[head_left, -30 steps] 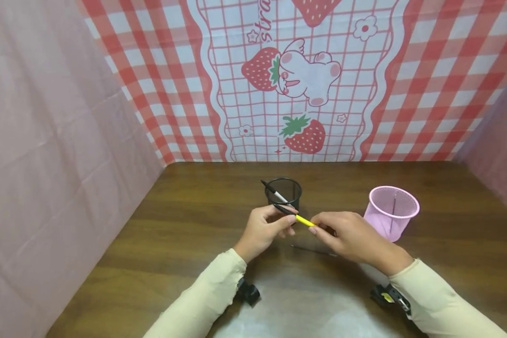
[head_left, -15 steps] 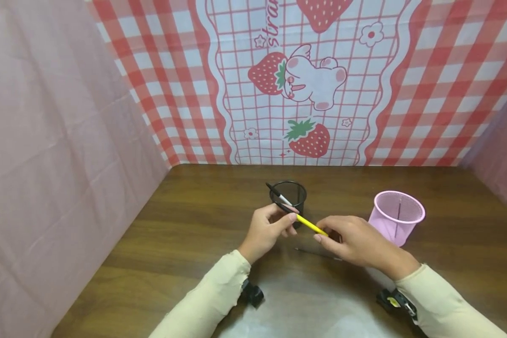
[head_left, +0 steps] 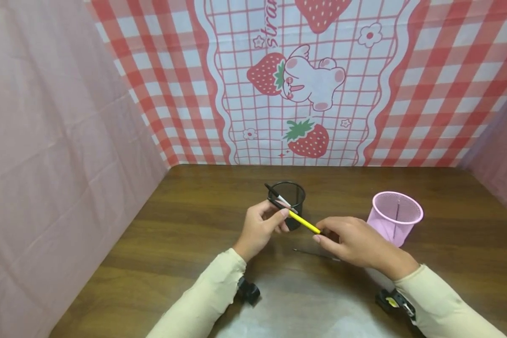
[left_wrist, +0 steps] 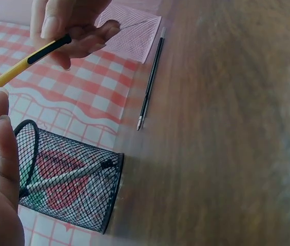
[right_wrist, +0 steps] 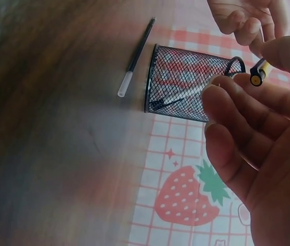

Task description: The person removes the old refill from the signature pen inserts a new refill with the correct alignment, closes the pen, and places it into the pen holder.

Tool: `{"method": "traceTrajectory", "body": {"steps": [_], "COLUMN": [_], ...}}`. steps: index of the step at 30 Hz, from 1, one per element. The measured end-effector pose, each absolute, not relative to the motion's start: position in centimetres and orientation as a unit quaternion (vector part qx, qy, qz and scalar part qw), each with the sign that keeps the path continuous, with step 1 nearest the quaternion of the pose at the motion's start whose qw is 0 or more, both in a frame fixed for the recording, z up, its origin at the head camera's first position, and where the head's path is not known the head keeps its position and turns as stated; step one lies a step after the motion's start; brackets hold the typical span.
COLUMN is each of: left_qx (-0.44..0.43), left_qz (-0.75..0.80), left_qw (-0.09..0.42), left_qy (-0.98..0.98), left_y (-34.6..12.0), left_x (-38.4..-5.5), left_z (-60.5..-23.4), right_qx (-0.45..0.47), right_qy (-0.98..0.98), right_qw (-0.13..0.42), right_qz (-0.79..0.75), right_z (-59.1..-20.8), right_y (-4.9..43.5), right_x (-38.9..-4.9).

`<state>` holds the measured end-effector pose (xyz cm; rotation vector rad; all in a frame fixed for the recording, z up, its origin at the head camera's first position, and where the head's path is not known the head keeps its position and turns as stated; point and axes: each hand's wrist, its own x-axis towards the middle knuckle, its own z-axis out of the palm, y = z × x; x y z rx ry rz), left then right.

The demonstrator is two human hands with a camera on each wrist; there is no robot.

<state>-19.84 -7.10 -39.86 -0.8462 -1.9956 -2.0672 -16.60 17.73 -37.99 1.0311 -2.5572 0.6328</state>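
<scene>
A yellow pen (head_left: 304,221) with a black front part slants between both hands. My left hand (head_left: 257,230) pinches it near where the black and yellow parts meet. At the other end, my right hand (head_left: 355,241) holds the yellow barrel between thumb and fingers, beside its black clip (left_wrist: 44,51). Below the hands, a thin dark pen refill (left_wrist: 151,79) with a pale end lies on the table. Just behind the left hand stands a black mesh pen cup (head_left: 297,199), with a white pen (head_left: 282,198) with black ends leaning in it.
A pink mesh pen cup (head_left: 378,223) stands on the wooden table (head_left: 160,244), right of and behind the right hand. Red-checked cloth with strawberries (head_left: 310,141) hangs at the back. A plain pinkish cloth (head_left: 67,141) borders the left side.
My right hand has drawn away from the left, so more of the yellow barrel shows between them. The left hand has shifted slightly left. The whole head view has moved a little.
</scene>
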Motion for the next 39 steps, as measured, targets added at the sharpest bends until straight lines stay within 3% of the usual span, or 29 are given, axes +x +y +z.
{"method": "traceTrajectory", "body": {"steps": [15, 23, 39], "left_qx": [-0.274, -0.240, -0.174], "left_qz": [-0.704, -0.721, -0.762], "left_qw": [0.104, 0.139, 0.161], "left_qy": [-0.647, -0.635, -0.603], "left_y": [-7.6, -7.8, -8.9], "left_x": [-20.6, -21.0, -22.4], "left_z": [-39.8, -39.5, -39.4], "right_qx": [0.332, 0.325, 0.345], "right_qy": [-0.910, -0.916, -0.913], "right_qw": [0.128, 0.122, 0.110], "right_qz": [0.211, 0.202, 0.190], "right_z": [-37.9, -38.3, -38.4], "right_y": [18.0, 18.3, 18.2], "right_x": [-16.4, -16.3, -16.6]}}
